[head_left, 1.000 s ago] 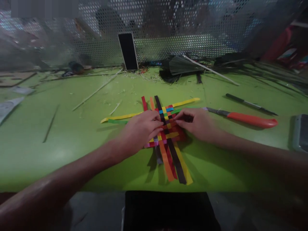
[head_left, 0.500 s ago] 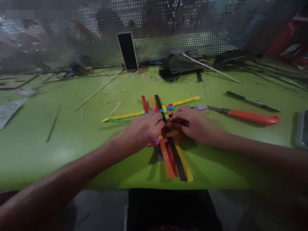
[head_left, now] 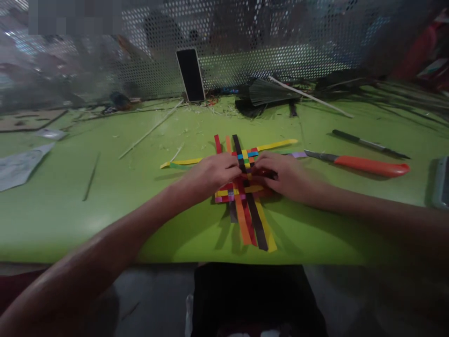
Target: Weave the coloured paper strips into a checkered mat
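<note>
A woven mat of coloured paper strips (head_left: pixel 245 196) lies on the green table (head_left: pixel 105 210). Red, orange, black and yellow strips run toward me, while yellow, green, blue and purple ones cross them. My left hand (head_left: pixel 212 172) rests on the left side of the weave with fingers curled and pinching at the strips. My right hand (head_left: pixel 284 175) presses on the right side, fingertips bent onto the strips near the middle. The two hands almost meet over the weave's centre, which they partly hide.
A knife with an orange handle (head_left: pixel 365 164) lies right of the weave, a dark pen (head_left: pixel 368 143) behind it. A phone (head_left: pixel 190 75) leans on the perforated metal screen at the back. Thin sticks (head_left: pixel 150 128) and dark strip bundles (head_left: pixel 266 96) litter the far table.
Both hands have crept slightly further up the weave and closer together. The view has shifted a little, so the weave sits higher in the picture.
</note>
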{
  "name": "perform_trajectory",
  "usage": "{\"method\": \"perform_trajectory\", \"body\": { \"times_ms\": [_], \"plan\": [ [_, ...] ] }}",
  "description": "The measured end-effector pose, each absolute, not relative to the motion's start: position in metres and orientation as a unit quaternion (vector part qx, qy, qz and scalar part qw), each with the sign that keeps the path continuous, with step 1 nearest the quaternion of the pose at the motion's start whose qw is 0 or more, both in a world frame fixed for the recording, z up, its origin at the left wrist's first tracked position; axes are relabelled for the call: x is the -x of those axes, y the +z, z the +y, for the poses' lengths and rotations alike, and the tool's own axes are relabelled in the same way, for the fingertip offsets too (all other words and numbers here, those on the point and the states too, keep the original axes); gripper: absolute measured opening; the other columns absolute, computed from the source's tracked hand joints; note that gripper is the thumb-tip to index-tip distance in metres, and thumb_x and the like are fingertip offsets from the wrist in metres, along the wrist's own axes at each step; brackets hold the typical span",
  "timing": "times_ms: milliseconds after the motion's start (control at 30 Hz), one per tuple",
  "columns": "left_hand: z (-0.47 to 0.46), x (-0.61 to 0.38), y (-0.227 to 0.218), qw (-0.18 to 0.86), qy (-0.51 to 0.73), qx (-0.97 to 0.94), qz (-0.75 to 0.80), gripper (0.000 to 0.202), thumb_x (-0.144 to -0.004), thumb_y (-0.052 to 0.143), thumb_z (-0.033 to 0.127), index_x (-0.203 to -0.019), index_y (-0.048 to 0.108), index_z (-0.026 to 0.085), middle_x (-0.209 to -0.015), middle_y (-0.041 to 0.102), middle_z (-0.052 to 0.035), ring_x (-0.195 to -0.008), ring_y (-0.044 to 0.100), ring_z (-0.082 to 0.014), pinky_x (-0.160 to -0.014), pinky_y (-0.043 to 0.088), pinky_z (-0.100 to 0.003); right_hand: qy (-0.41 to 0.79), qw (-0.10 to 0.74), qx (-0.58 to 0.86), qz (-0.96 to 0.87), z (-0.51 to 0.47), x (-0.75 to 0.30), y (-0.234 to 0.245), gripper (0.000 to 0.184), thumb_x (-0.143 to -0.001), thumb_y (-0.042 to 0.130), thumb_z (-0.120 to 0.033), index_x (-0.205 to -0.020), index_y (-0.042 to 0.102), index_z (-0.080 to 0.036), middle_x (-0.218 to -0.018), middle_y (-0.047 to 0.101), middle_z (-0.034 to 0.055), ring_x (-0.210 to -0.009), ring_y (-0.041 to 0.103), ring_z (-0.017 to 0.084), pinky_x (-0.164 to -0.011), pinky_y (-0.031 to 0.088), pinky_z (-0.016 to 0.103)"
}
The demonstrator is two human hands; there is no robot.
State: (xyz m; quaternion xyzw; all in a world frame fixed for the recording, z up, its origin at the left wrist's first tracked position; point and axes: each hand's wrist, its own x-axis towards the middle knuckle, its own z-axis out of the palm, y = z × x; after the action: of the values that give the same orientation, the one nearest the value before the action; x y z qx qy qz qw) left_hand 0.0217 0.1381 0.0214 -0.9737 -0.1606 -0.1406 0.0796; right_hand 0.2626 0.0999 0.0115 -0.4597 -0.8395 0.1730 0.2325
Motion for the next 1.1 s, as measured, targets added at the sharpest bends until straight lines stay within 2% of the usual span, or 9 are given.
{"method": "perform_trajectory", "body": {
  "times_ms": [167, 367, 500, 600, 667, 767, 900, 1000, 1100],
  "plan": [
    [0.138, -0.005, 0.026, 0.105, -0.149, 0.973, -0.139, 0.022, -0.103, 0.047, 0.010, -0.103, 0.070, 0.009, -0.099, 0.071, -0.0124, -0.088, 0.067, -0.0195, -0.077, 0.057, -0.032, 0.142, 0.202, 0.450, -0.858, 0.099, -0.265, 0.011, 0.019, -0.092, 0.061, -0.019, -0.109, 0.069, -0.021, -0.110, 0.070, 0.0091, -0.099, 0.066, 0.025, -0.086, 0.051, 0.038],
    [0.134, 0.018, 0.034, 0.144, -0.140, 0.967, -0.155, 0.018, -0.101, 0.053, 0.014, -0.098, 0.070, 0.010, -0.097, 0.072, -0.0126, -0.100, 0.064, -0.0262, -0.079, 0.057, -0.037, 0.110, 0.190, 0.459, -0.861, 0.100, -0.266, 0.007, 0.022, -0.095, 0.062, -0.026, -0.115, 0.067, -0.020, -0.115, 0.066, 0.0108, -0.099, 0.065, 0.025, -0.082, 0.051, 0.036],
    [0.134, 0.022, 0.033, 0.115, -0.119, 0.974, -0.157, 0.019, -0.102, 0.052, 0.015, -0.099, 0.070, 0.011, -0.102, 0.073, -0.0121, -0.103, 0.063, -0.0261, -0.083, 0.057, -0.038, 0.100, 0.201, 0.456, -0.861, 0.099, -0.264, 0.006, 0.015, -0.096, 0.062, -0.027, -0.106, 0.067, -0.017, -0.114, 0.063, 0.0127, -0.099, 0.063, 0.025, -0.084, 0.051, 0.038],
    [0.133, 0.023, 0.033, 0.104, -0.112, 0.976, -0.154, 0.017, -0.101, 0.053, 0.013, -0.098, 0.070, 0.012, -0.101, 0.073, -0.0114, -0.102, 0.064, -0.0254, -0.083, 0.057, -0.038, 0.118, 0.198, 0.466, -0.855, 0.096, -0.262, 0.005, 0.011, -0.097, 0.061, -0.027, -0.096, 0.069, -0.019, -0.111, 0.065, 0.0106, -0.094, 0.064, 0.025, -0.081, 0.050, 0.036],
    [0.132, 0.023, 0.034, 0.104, -0.115, 0.977, -0.149, 0.017, -0.100, 0.054, 0.012, -0.097, 0.071, 0.012, -0.100, 0.073, -0.0113, -0.101, 0.065, -0.0256, -0.081, 0.057, -0.037, 0.121, 0.200, 0.468, -0.852, 0.093, -0.262, 0.005, 0.015, -0.099, 0.058, -0.028, -0.094, 0.070, -0.022, -0.107, 0.066, 0.0082, -0.092, 0.063, 0.024, -0.077, 0.049, 0.034],
    [0.129, 0.024, 0.036, 0.097, -0.117, 0.976, -0.155, 0.018, -0.100, 0.053, 0.013, -0.095, 0.071, 0.014, -0.099, 0.073, -0.0106, -0.100, 0.065, -0.0253, -0.077, 0.056, -0.035, 0.059, 0.160, 0.459, -0.872, 0.088, -0.264, 0.005, 0.026, -0.104, 0.048, -0.031, -0.096, 0.072, -0.024, -0.102, 0.067, 0.0073, -0.083, 0.061, 0.023, -0.066, 0.044, 0.032],
    [0.125, 0.025, 0.041, 0.092, -0.140, 0.974, -0.152, 0.019, -0.102, 0.053, 0.018, -0.097, 0.071, 0.016, -0.097, 0.072, -0.0101, -0.099, 0.066, -0.0244, -0.077, 0.055, -0.034, -0.044, 0.072, 0.407, -0.910, 0.083, -0.266, 0.010, 0.039, -0.108, 0.034, -0.029, -0.105, 0.071, -0.019, -0.098, 0.070, 0.0104, -0.072, 0.058, 0.022, -0.054, 0.030, 0.034],
    [0.122, 0.025, 0.045, 0.087, -0.185, 0.967, -0.150, 0.018, -0.103, 0.054, 0.021, -0.103, 0.071, 0.016, -0.098, 0.072, -0.0097, -0.096, 0.065, -0.0228, -0.077, 0.055, -0.034, -0.038, 0.069, 0.391, -0.917, 0.080, -0.264, 0.012, 0.034, -0.107, 0.037, -0.028, -0.110, 0.070, -0.022, -0.100, 0.072, 0.0088, -0.072, 0.059, 0.021, -0.054, 0.031, 0.035],
    [0.119, 0.023, 0.046, 0.070, -0.253, 0.953, -0.149, 0.018, -0.104, 0.054, 0.022, -0.107, 0.071, 0.018, -0.099, 0.073, -0.0079, -0.092, 0.066, -0.0193, -0.077, 0.055, -0.031, -0.026, 0.080, 0.392, -0.916, 0.074, -0.263, 0.012, 0.030, -0.105, 0.042, -0.027, -0.104, 0.071, -0.023, -0.099, 0.074, 0.0090, -0.065, 0.059, 0.020, -0.053, 0.033, 0.036]
  ]
}}
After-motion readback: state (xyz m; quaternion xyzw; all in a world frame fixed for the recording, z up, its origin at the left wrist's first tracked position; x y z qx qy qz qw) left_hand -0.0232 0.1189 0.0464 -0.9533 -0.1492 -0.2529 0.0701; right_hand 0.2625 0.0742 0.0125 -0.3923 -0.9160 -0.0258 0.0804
